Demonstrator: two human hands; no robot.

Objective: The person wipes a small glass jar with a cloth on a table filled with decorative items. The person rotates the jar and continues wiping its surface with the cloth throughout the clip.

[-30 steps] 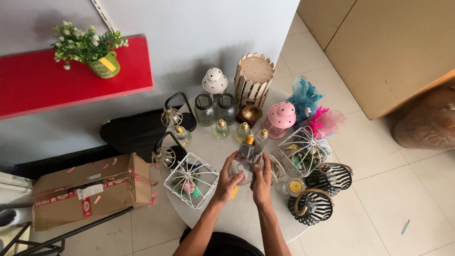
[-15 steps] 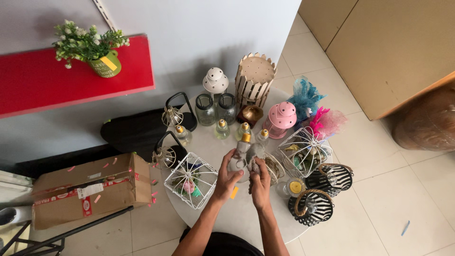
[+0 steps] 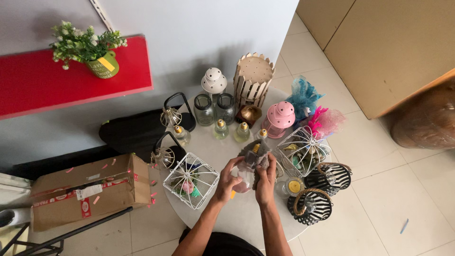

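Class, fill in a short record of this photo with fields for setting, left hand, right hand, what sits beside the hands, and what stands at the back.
Setting: round white table against a pale wall
Left hand: left hand grips a bulb-shaped glass bottle with a gold cap
Right hand: right hand presses a grey cloth against the bottle
Beside hands: white wire cage to the left, striped baskets to the right
At back: pink lantern, slatted wooden planter

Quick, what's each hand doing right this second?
Left hand: closed around a clear bulb-shaped glass bottle, holding it above the round table.
Right hand: closed on a grey cloth pressed against the bottle.
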